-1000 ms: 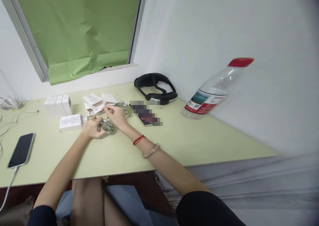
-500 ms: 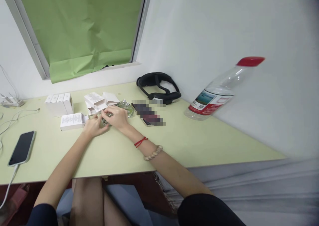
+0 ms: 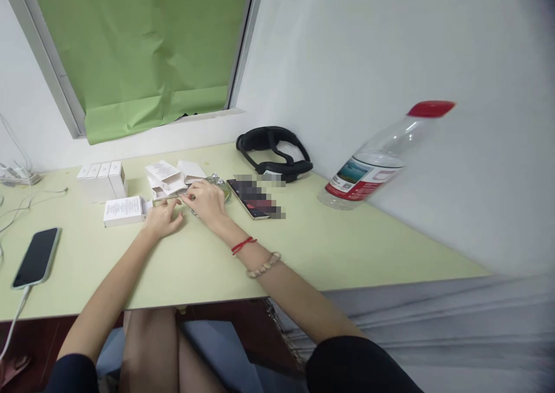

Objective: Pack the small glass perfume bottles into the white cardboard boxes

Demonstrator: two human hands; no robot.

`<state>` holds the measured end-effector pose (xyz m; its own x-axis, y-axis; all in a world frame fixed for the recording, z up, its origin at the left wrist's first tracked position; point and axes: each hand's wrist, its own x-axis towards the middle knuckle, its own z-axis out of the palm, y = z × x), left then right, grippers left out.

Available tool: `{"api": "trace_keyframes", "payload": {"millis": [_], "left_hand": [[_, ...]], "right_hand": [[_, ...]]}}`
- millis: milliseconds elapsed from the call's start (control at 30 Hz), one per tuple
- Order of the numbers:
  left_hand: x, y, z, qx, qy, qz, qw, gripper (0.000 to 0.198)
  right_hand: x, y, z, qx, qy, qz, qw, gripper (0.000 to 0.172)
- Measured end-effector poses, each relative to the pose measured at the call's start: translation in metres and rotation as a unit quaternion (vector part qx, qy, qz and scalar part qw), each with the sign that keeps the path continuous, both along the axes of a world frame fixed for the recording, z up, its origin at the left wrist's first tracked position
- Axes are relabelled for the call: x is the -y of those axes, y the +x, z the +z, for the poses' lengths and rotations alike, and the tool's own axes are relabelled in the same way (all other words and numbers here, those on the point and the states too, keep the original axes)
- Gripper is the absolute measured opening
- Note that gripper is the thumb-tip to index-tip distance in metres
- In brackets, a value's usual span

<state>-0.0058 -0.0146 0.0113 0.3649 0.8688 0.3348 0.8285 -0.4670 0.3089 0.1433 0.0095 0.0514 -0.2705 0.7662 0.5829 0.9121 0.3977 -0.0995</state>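
Note:
My right hand [image 3: 206,202] lies on the pale green table [image 3: 303,237], fingers closed in a pinch on a crinkly clear plastic packet [image 3: 220,185] that mostly hides beneath it. My left hand [image 3: 162,218] rests just to its left, fingers stretched loosely forward and holding nothing, its tips close to the right hand's pinch. A white box [image 3: 124,210] lies flat just left of my left hand. Opened white boxes [image 3: 163,175] stand right behind both hands.
A row of white boxes [image 3: 102,179] stands at the back left. A phone on a cable [image 3: 36,257] lies far left, another phone [image 3: 254,198] right of my hands. A black headset [image 3: 274,153] and a red-capped bottle [image 3: 373,167] sit by the wall.
The clear packet moved from between both hands away from me, towards the boxes, and now sits under my right hand. My left hand let go of it and lies open.

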Motion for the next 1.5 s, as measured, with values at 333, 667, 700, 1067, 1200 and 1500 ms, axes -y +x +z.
{"api": "trace_keyframes", "payload": {"millis": [333, 667, 700, 1067, 1200, 1500], "left_hand": [[-0.002, 0.001, -0.001, -0.029, -0.003, 0.013, 0.999, 0.031], [-0.002, -0.001, -0.001, -0.028, -0.012, -0.008, 1.0, 0.033], [-0.002, -0.001, -0.001, -0.029, -0.012, -0.006, 0.999, 0.033], [-0.002, 0.0, 0.001, -0.05, -0.011, -0.008, 0.999, 0.03], [-0.003, -0.001, 0.001, -0.046, -0.015, -0.012, 0.999, 0.028], [-0.004, -0.001, -0.002, -0.019, -0.004, -0.021, 1.0, 0.025]], "right_hand": [[0.013, -0.01, 0.006, 0.062, 0.061, 0.127, 0.988, 0.016], [0.016, -0.013, 0.007, 0.115, -0.068, 0.023, 0.991, 0.026], [0.017, -0.013, 0.007, 0.11, -0.067, 0.019, 0.992, 0.025], [0.014, -0.011, 0.005, 0.065, -0.069, -0.009, 0.995, 0.022], [0.011, -0.008, 0.006, 0.051, -0.072, -0.002, 0.996, 0.024], [0.008, -0.003, 0.007, 0.034, -0.063, -0.031, 0.997, 0.026]]}}
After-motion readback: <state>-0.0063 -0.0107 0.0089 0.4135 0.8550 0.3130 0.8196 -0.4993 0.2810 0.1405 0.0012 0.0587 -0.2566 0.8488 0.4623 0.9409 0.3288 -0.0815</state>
